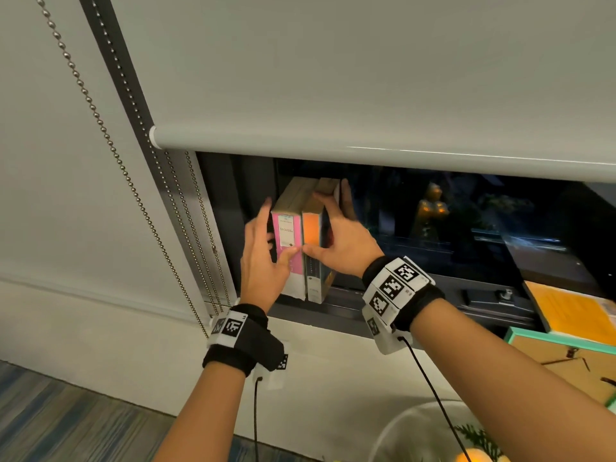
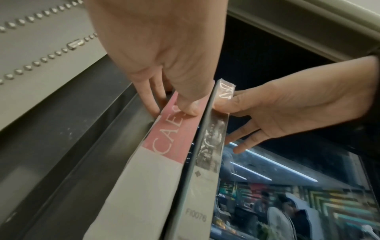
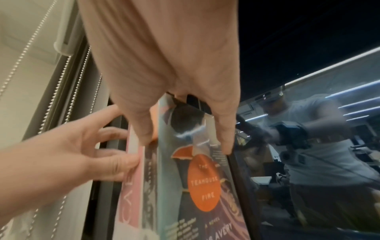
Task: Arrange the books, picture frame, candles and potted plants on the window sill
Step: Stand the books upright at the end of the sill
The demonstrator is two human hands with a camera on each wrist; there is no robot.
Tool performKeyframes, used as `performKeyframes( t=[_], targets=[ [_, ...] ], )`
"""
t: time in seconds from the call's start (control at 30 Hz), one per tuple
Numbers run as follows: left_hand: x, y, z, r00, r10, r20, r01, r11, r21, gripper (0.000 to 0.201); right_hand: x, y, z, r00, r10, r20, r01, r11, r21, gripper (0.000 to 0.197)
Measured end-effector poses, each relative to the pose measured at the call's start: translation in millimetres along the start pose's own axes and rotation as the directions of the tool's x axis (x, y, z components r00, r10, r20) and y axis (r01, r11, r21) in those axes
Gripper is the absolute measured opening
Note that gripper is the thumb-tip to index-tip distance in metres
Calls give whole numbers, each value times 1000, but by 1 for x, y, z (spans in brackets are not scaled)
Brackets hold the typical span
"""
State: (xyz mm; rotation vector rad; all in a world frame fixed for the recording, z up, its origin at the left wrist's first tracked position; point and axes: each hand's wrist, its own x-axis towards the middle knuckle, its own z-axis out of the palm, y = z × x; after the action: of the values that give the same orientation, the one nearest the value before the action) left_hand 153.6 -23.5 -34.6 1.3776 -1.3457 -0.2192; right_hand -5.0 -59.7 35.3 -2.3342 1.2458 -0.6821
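Two books stand upright at the left end of the dark window sill [image 1: 433, 306]. My left hand [image 1: 273, 235] holds the pink-spined book [image 1: 288, 235]: its thumb presses the spine and its fingers lie along the left cover. My right hand [image 1: 328, 221] grips the orange-spined book [image 1: 311, 231], thumb on the spine, fingers over the top and right cover. The two spines touch. The left wrist view shows my left hand [image 2: 176, 97] on the pink book [image 2: 164, 146] beside the other book [image 2: 211, 138]. The right wrist view shows my right hand [image 3: 185, 141] on the orange book's cover [image 3: 203, 178].
A teal-edged picture frame [image 1: 560, 355] lies back-up at the right, with a yellow book [image 1: 573, 311] behind it. A white pot with greenery [image 1: 466, 441] sits at the bottom edge. The roller blind [image 1: 333, 95] hangs low over the books; bead chains [image 1: 133, 181] hang to the left.
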Motion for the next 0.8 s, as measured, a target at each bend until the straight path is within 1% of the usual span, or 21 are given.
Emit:
performKeyframes(
  t=[0.07, 0.17, 0.23, 0.33, 0.4, 0.47, 0.53, 0.63, 0.7, 0.77, 0.8],
  targets=[
    [2, 1, -1, 998, 59, 37, -61, 996, 69, 85, 0, -1, -2, 1000, 8, -22, -8, 1000, 1, 88],
    [4, 1, -2, 993, 107, 47, -113, 982, 149, 64, 1, 0, 3, 1000, 19, 2, -19, 996, 84, 91],
    [6, 0, -2, 994, 109, 31, -112, 980, 164, 58, 1, -1, 6, 999, 36, -3, -35, 991, 131, 91],
    [9, 3, -3, 996, 84, 22, -86, 986, 144, 57, 2, -6, 8, 998, 54, -25, -50, 990, 132, 85],
    [8, 5, -4, 997, 71, 29, -74, 991, 110, 59, 1, -7, 6, 998, 65, -25, -61, 987, 148, 81],
    [7, 5, -5, 997, 57, 58, -61, 996, 70, 62, -1, -6, 3, 997, 75, -15, -72, 987, 145, 83],
    [5, 3, -5, 995, 26, 91, -28, 1000, 15, 71, -4, -5, 2, 996, 87, -3, -86, 985, 148, 91],
    [0, 0, -6, 991, -29, 133, 33, 999, -27, 90, -7, -2, 3, 991, 132, -10, -128, 973, 191, 110],
    [-4, 1, -6, 990, -59, 131, 63, 998, -24, 98, -7, 1, 5, 986, 168, -14, -162, 969, 187, 115],
    [-7, 1, -5, 989, -100, 112, 100, 995, -1, 98, -7, 4, 8, 980, 197, -7, -193, 965, 177, 107],
    [-8, 1, -5, 988, -120, 100, 119, 993, 14, 95, -7, 5, 10, 978, 209, -3, -205, 964, 170, 98]
  ],
)
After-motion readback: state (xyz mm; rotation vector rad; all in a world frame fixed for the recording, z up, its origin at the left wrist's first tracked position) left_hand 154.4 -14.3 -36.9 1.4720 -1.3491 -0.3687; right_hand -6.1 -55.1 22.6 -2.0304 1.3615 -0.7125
